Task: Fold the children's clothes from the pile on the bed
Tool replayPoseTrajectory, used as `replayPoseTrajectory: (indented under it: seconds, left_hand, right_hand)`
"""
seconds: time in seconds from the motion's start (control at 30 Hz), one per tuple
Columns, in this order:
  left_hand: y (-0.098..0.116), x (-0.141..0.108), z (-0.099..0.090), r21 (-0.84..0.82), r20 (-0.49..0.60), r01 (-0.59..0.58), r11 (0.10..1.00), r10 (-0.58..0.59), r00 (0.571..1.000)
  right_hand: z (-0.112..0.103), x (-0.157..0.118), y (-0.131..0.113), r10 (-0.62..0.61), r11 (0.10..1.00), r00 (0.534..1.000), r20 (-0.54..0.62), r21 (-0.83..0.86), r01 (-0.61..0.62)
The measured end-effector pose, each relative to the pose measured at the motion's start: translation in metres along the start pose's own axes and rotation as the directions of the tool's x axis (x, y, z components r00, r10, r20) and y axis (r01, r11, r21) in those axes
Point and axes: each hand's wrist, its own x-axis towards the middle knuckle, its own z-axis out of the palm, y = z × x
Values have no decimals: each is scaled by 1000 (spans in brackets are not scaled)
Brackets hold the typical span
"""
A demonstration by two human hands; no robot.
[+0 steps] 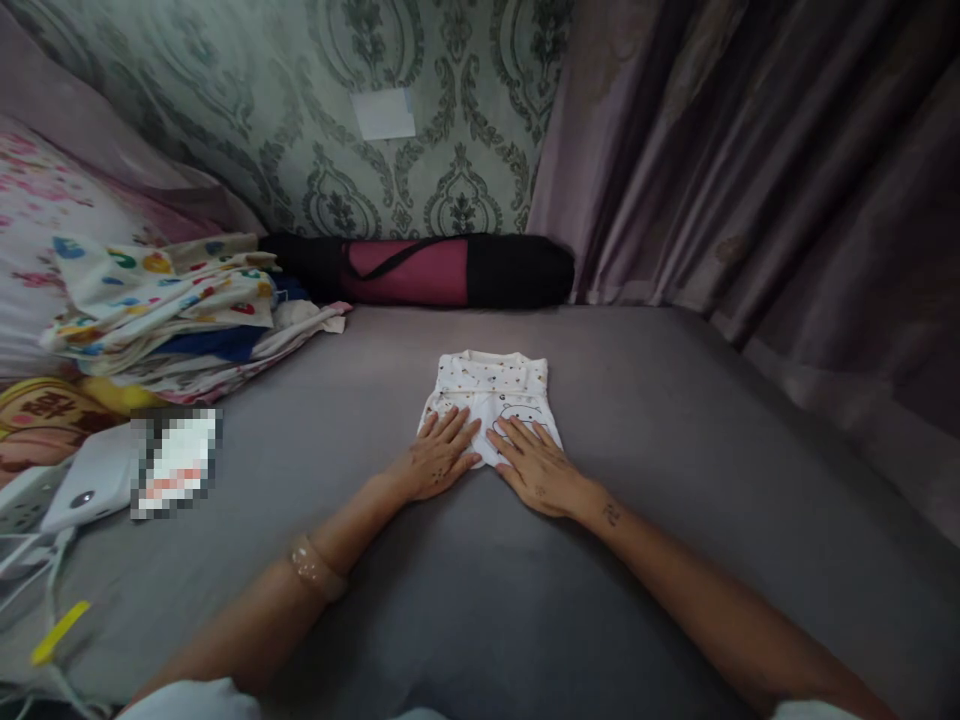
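Note:
A small white garment [491, 378] with a dotted print and a line-drawn animal face lies folded on the grey sheet [630, 400]. My left hand [441, 455] rests flat on its lower left part, fingers spread. On the lower right part, over some of the drawn face, lies my right hand [541, 465], palm down with the fingers apart. Neither hand grips the cloth. Between the two hands a strip of the garment shows.
Patterned clothes [172, 310] are piled at the left beside a pink-flowered cloth. A black and red roll bag [420, 272] lies along the wall. White devices [97, 475] and cables are at the left edge. Curtains [750, 180] hang at the right.

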Motion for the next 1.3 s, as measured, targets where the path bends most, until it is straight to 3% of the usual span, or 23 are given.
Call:
replayPoseTrajectory:
  seconds: [0.13,0.23,0.33,0.43,0.6,0.83,0.97,1.1,1.3]
  left_hand:
    - [-6,-12,-16,-25,-63,-61,998,60,996]
    - [-16,-34,-33,-37,-145,-92,995,86,986]
    - [-32,-56,-45,-91,-114,-166,982,155,981]
    - [-46,-68,-46,-141,-73,-238,961,230,971]
    - [-55,-61,-39,-73,-31,-238,969,236,971]
    - [-51,-53,-42,-184,-88,-213,959,200,976]
    - [-48,-53,-40,-370,-113,-78,926,39,993]
    - [-46,-50,-37,-435,-94,39,900,-89,992]
    - [-43,-42,-31,-323,-228,-83,943,8,974]
  right_hand:
    - [-13,-8,3,-32,998,999,28,48,30]
    - [-27,-28,14,-29,995,998,-56,96,34]
    - [-33,-53,25,-24,990,993,-119,132,40]
    - [-30,-69,34,-65,989,994,-89,129,76]
    - [-22,-69,44,-104,990,994,-28,88,106]
    - [-19,-59,54,-52,986,992,-115,153,70]
    - [-15,-54,56,44,935,985,-168,355,19]
    - [-12,-50,57,54,922,977,-206,386,30]
    - [-10,-44,47,84,942,973,-217,336,-6]
